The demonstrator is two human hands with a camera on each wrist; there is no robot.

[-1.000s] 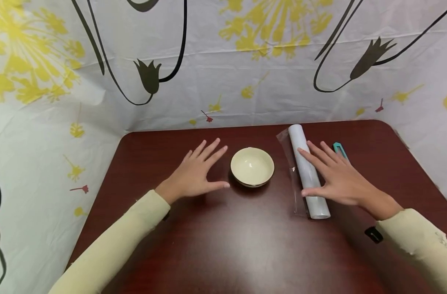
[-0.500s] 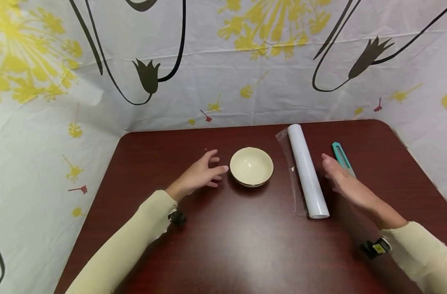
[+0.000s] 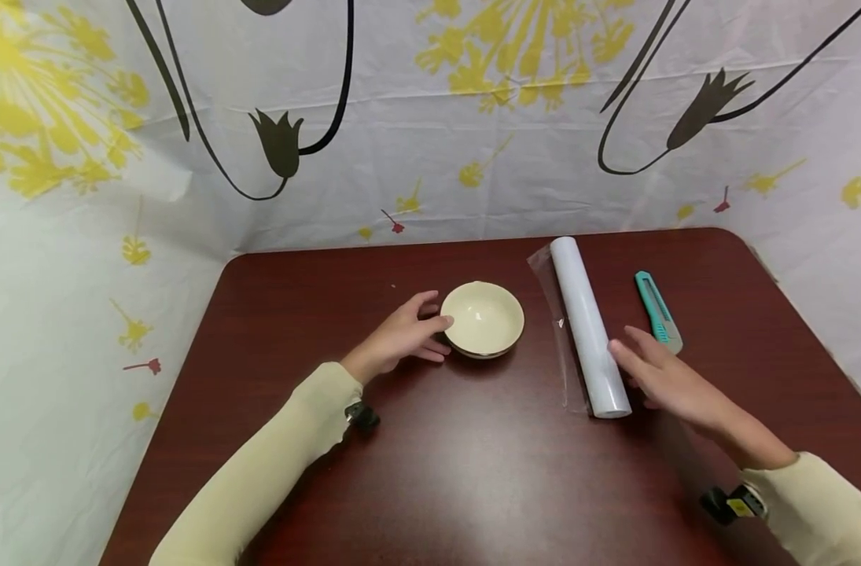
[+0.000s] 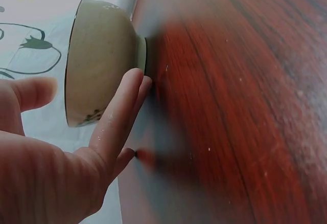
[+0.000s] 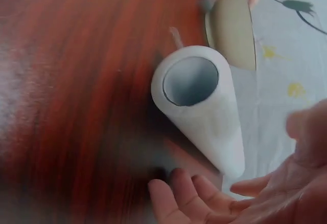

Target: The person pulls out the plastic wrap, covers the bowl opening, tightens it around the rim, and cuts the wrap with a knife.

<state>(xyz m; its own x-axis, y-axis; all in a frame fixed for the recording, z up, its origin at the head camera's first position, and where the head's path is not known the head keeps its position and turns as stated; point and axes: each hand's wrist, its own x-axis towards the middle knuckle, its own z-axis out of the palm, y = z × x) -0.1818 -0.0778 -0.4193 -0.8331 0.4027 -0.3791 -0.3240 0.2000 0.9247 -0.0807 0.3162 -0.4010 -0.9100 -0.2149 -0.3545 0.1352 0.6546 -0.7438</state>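
While the left hand hangs loosely spread beside one glossy, dark-rimmed cream bowl on the table, we count one smooth white roll lying right of it, one teal cutter and a slack-fingered right hand.

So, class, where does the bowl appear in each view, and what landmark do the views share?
Head: bowl just right of centre and slightly below.
Left wrist: bowl at upper left.
Right wrist: bowl at upper right, beyond the roll.
Shared landmark: the left hand, close by the bowl in all three.
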